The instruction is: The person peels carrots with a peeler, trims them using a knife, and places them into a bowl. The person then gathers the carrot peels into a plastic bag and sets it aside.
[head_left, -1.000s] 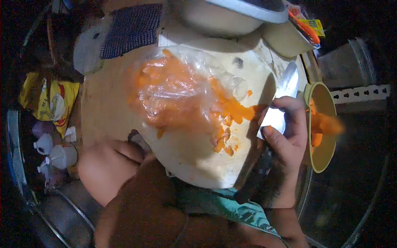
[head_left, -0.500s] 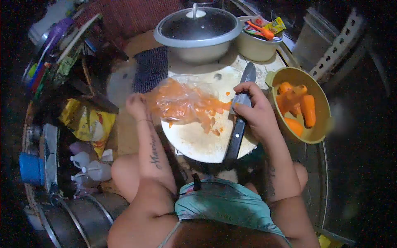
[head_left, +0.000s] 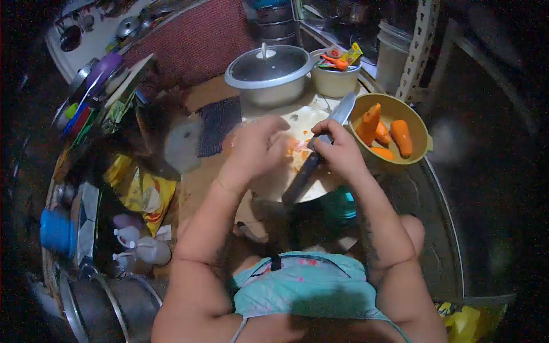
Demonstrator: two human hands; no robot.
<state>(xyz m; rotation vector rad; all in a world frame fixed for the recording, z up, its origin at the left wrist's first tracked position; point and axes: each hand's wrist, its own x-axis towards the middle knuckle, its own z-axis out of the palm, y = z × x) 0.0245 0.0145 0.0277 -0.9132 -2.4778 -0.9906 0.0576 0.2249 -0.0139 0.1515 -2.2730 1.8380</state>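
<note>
My right hand [head_left: 341, 150] is wrapped round a knife [head_left: 303, 178] with a black handle, its blade slanting up toward the tan bowl. Over the round white cutting board [head_left: 274, 186] hovers my left hand [head_left: 257, 147], blurred, fingers bent toward the right. Whether those fingers hold anything cannot be made out. Orange carrot pieces [head_left: 297, 150] lie on the board between my hands. The clear plastic bag of carrot shavings [head_left: 230, 142] is mostly hidden behind my left hand. Several whole carrots [head_left: 401, 137] rest in the tan bowl [head_left: 428, 128] right of the board.
A lidded pot [head_left: 269, 77] stands behind the board, beside a cream tub [head_left: 336, 83] of packets. A dark cloth [head_left: 220, 126] lies to the left. Yellow bags [head_left: 151, 194] and white jugs [head_left: 150, 250] sit lower left. A perforated metal post [head_left: 417, 51] rises at the back right.
My left hand has moved right, from beside the bag to over the board. My right hand still grips the knife, now tilted further right. The view has shifted, showing more of the background.
</note>
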